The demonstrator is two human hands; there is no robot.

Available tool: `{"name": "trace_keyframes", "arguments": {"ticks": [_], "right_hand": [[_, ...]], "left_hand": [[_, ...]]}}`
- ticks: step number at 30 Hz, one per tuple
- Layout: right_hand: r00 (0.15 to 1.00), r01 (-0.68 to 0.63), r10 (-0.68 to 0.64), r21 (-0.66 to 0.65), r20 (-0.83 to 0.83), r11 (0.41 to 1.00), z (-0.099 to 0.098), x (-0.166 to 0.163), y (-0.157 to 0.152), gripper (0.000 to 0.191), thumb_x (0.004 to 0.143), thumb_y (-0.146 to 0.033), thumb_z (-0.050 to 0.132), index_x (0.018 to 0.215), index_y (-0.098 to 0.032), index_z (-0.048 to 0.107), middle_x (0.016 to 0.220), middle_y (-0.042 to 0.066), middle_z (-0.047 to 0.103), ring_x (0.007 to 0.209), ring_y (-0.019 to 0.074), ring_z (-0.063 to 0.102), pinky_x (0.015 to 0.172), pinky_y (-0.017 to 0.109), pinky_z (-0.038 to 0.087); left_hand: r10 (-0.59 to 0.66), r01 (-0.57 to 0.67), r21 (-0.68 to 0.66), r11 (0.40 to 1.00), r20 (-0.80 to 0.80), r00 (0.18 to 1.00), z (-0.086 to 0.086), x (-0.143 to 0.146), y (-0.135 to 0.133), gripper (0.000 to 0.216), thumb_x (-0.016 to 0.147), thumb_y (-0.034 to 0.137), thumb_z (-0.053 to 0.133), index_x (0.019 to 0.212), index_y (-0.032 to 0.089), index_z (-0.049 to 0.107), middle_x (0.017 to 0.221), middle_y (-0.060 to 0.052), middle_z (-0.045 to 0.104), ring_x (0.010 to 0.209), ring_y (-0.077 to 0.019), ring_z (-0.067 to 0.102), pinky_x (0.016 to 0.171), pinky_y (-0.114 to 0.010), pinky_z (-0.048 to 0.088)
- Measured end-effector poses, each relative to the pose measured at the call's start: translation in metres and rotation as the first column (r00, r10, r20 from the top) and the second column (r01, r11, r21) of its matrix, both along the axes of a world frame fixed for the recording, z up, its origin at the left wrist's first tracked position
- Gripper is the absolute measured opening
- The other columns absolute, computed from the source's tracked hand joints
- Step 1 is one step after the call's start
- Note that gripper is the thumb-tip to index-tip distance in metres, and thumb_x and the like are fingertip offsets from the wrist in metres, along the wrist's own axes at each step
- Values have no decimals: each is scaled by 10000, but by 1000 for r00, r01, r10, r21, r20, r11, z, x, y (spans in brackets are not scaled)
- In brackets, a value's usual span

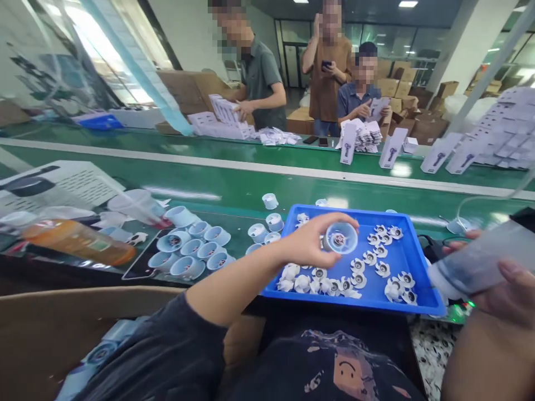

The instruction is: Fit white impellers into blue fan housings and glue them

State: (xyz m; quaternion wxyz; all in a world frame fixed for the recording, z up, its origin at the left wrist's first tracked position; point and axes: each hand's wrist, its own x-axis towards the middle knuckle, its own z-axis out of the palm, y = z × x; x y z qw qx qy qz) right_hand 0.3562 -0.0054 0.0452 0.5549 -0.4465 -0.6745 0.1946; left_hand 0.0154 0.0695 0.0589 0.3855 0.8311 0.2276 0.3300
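Observation:
My left hand [311, 242] reaches over the blue tray [412, 303] and is closed round a pale blue round fan housing [340, 238] with a small motor showing in its middle. My right hand [507, 289] is at the right edge, fingers wrapped round a blurred grey tool or cylinder [480, 259] that points left toward the tray. Several small white fan impellers [376, 264] lie loose in the tray beneath and beside my left hand.
Several more pale blue housings [194, 248] lie on the bench to the left, beside an orange bottle [79, 242]. A green conveyor [251, 178] runs across. Three people stand or sit beyond it with white boxes [390, 147]. A cardboard box [50, 328] is at lower left.

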Motion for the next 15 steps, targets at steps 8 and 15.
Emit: {"name": "trace_keyframes", "arguments": {"ticks": [8,15], "right_hand": [[919,-196,189,16,-346,981,40,-83,-11,410,985,-633,401,1046,-250,533,869,25,560,747,174,611,669,312,547],[951,-88,32,-171,-308,981,42,-100,-19,595,802,-807,425,1030,-268,529,843,65,509,728,250,582,574,367,506]], "left_hand": [[-88,116,115,987,-228,970,-29,78,-51,539,671,409,813,1094,179,570,1057,-103,687,972,-279,655,850,-406,532],[-64,72,60,996,-121,991,-30,86,-66,362,688,361,763,960,183,603,940,-73,684,852,-248,649,735,-361,525]]}}
